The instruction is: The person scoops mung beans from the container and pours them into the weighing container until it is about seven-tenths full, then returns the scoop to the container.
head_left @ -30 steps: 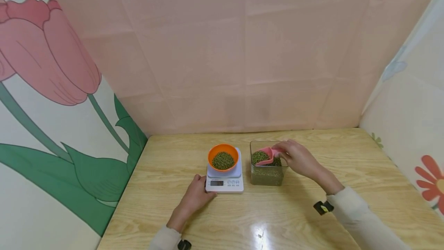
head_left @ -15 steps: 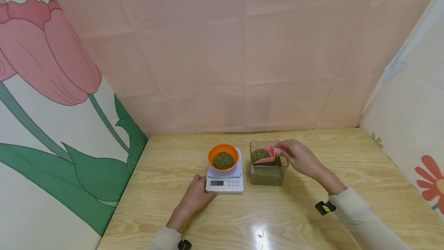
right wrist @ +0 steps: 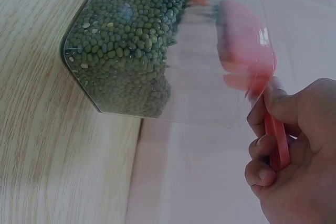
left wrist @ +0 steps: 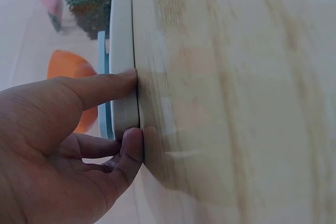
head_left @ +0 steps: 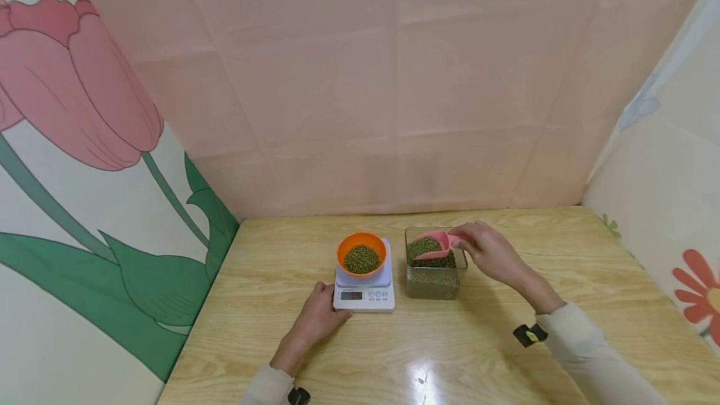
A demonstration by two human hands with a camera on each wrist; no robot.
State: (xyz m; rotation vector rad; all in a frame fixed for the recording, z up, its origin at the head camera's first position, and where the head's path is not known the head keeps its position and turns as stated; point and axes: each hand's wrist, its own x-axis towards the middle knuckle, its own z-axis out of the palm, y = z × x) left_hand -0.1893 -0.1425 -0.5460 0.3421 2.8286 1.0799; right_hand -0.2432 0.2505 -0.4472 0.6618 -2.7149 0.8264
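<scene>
My right hand (head_left: 494,254) grips the handle of a pink scoop (head_left: 435,247). The scoop's bowl is inside the upper part of a clear box (right wrist: 194,98), apart from the green mung beans (right wrist: 126,40) in it. Beans show in the scoop. Left of the box, a white digital kitchen scale (head_left: 365,298) carries an orange bowl (head_left: 344,244) with mung beans in its bottom. My left hand (head_left: 318,319) holds the scale's front left corner, thumb along the front edge (left wrist: 123,108) and fingers at the left side. The figures on the display are too small to read.
The wooden table (head_left: 478,355) meets a pink sheet (head_left: 394,111) hanging behind it. A tulip-painted panel (head_left: 84,236) stands on the left, and a flowered panel (head_left: 669,192) on the right.
My right hand has raised the pink scoop a little, off the beans inside the box. The left hand, the scale and the orange bowl have kept their places.
</scene>
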